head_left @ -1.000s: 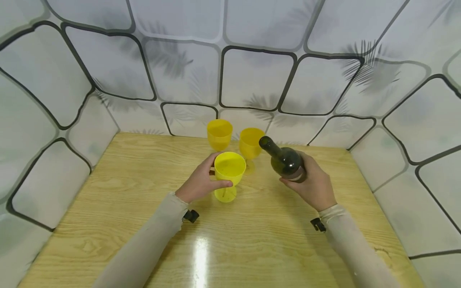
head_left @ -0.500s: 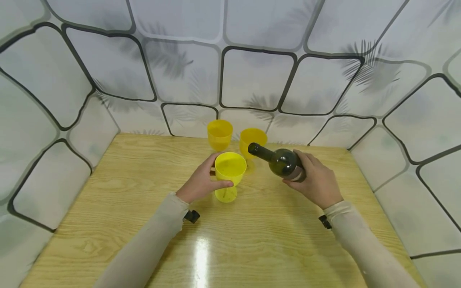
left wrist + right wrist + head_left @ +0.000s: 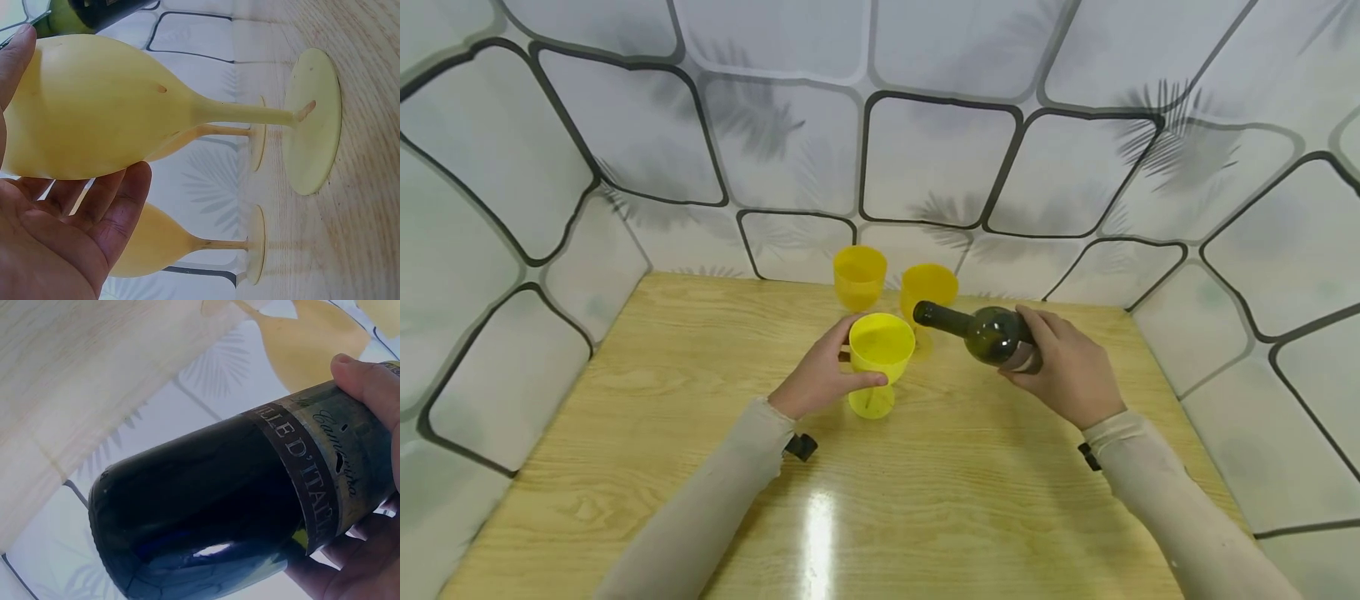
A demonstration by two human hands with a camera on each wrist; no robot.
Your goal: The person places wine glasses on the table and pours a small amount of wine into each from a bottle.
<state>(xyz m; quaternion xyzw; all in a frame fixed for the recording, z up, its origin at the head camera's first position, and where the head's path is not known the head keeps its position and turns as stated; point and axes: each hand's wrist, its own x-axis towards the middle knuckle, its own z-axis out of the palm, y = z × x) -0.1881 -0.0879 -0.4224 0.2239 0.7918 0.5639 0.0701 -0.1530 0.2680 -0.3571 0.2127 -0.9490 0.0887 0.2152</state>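
My left hand (image 3: 822, 375) holds the bowl of a bright yellow goblet (image 3: 880, 350), thumb on the near side and fingers behind. The goblet stands upright, its round foot (image 3: 312, 122) on the table in the left wrist view. My right hand (image 3: 1071, 371) grips a dark green wine bottle (image 3: 996, 336) round its labelled body. The bottle is tilted, its neck pointing left and its mouth (image 3: 922, 312) just right of the goblet's rim. The right wrist view shows the bottle's base and its label (image 3: 319, 469), with my thumb over it.
Two more yellow goblets stand behind, one at the back left (image 3: 859, 279) and one at the back right (image 3: 927, 287), partly covered by the bottle neck. A patterned wall (image 3: 936, 158) encloses the wooden table (image 3: 700, 467) at the back and sides.
My right hand has moved slightly right while tipping the bottle further, so its neck swings left and down toward the goblet's rim. My left hand and its goblet stay in place.
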